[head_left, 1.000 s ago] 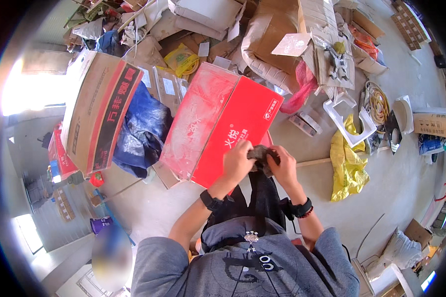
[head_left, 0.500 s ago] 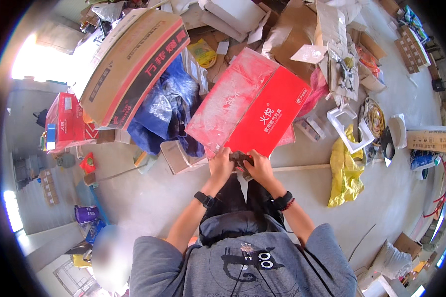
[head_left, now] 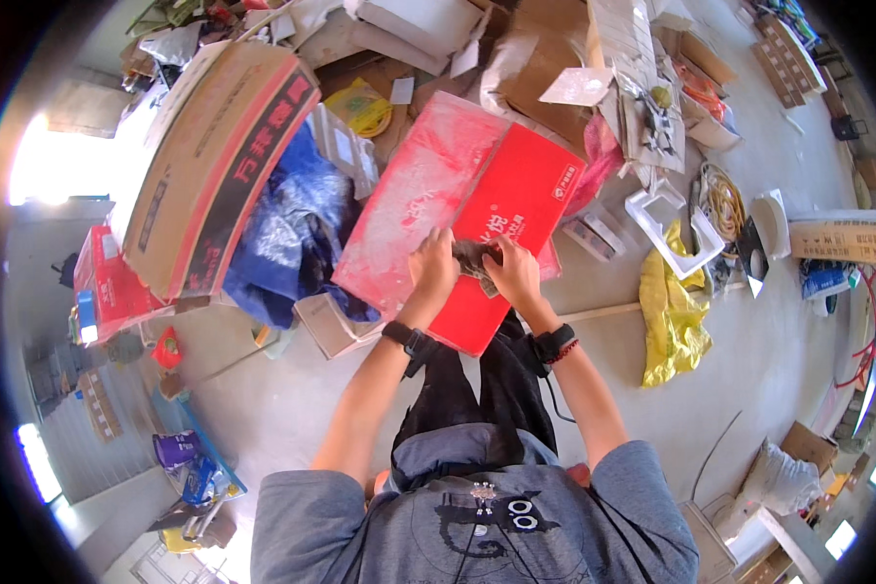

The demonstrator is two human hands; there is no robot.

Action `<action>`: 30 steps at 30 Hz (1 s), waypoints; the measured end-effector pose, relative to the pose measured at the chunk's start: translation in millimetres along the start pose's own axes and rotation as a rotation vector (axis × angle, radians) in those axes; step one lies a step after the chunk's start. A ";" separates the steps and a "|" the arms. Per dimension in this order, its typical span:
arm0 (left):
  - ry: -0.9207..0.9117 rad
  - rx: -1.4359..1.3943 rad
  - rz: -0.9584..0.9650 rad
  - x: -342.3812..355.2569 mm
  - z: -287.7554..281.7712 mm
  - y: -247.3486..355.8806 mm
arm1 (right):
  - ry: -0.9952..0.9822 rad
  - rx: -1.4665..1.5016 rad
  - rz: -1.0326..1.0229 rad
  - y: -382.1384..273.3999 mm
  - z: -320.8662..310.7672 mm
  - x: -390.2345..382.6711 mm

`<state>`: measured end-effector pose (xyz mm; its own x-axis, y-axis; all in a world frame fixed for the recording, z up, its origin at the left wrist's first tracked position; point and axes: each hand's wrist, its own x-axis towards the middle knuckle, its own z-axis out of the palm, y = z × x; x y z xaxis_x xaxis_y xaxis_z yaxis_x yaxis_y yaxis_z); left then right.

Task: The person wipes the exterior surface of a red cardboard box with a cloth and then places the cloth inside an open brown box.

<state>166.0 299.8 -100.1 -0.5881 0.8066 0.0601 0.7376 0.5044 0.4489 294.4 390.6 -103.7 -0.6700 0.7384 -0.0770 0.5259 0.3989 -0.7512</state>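
Big red carton (head_left: 477,214) lies flat on the floor right under and ahead of both hands, dusty pale on its L half, clean red on the R. Beyond-left of the L hand: long brown cardboard box (head_left: 214,165) leaning over a blue tarp (head_left: 292,234); off to the R of the R hand, well apart, a yellow bag (head_left: 674,316) and a white foam frame (head_left: 667,224). Step in hand, by my read: working a small dark object (head_left: 477,258) w/ both hands, held between them just above the carton's near edge; can't tell what it is, too small/blurred. L hand (head_left: 432,268) curled, fingers closed on the object's L side; R hand (head_left: 513,273) likewise curled, pinching its R side, thumbs toward each other. Both forearms reach fwd from the lower edge, elbows out, wrists w/ dark bands. Next move prob. calls for a steady two-hand grip, opposing pull or twist, close over the carton.
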 end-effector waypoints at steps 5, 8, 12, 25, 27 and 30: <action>-0.018 -0.036 -0.008 50.0 22.9 35.3 | 0.085 -0.063 0.009 25.9 -28.6 35.6; -0.007 -0.044 0.008 86.9 36.2 62.7 | 0.160 -0.149 -0.011 44.9 -53.7 67.5; 0.025 -0.126 0.089 130.2 65.2 101.2 | 0.290 -0.254 0.053 73.3 -92.2 101.4; -0.378 -0.441 0.386 -3.3 35.2 89.3 | -0.126 0.586 0.520 92.4 -146.9 -45.7; -0.468 -0.410 0.403 -37.0 10.2 60.3 | -0.220 0.584 0.558 85.1 -137.3 -77.5; -0.542 -0.353 0.308 -83.9 -22.0 21.1 | -0.287 0.560 0.543 56.0 -119.4 -94.9</action>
<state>223.6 236.0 -76.0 -0.0551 0.9821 -0.1803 0.6385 0.1735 0.7498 450.0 407.8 -60.2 -0.5460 0.5526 -0.6297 0.5264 -0.3585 -0.7710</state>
